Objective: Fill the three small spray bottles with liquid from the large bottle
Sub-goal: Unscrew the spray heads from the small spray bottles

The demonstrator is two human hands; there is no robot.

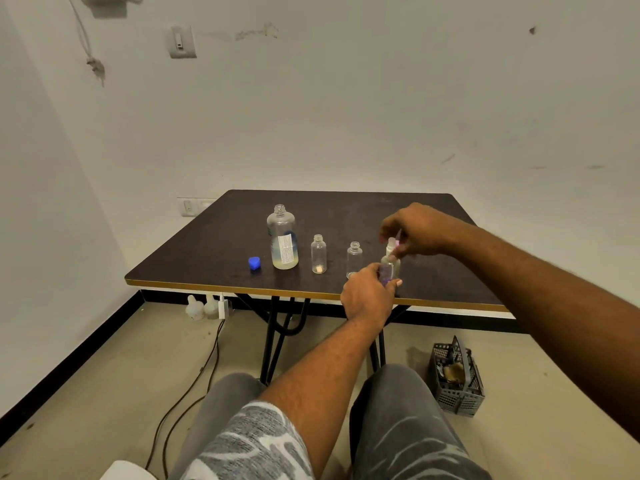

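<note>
Two hands meet near the table's (207,258) front edge: the left hand (369,294) wraps its fingers around a small bottle (390,268), while the right hand (420,233) pinches the spray top (391,244) at its neck — fingertips closed on it. Two more small bottles (318,254) (354,259) stand open, with the uncapped large bottle (282,237) and blue cap (254,263) toward the left edge.

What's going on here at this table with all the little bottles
A seated person is working on a small spray bottle at the table's near edge: the left hand grips its body while the right hand holds its spray top. Two other small bottles stand open and look empty. The large bottle is uncapped, with little liquid left, its blue cap beside it.
</note>
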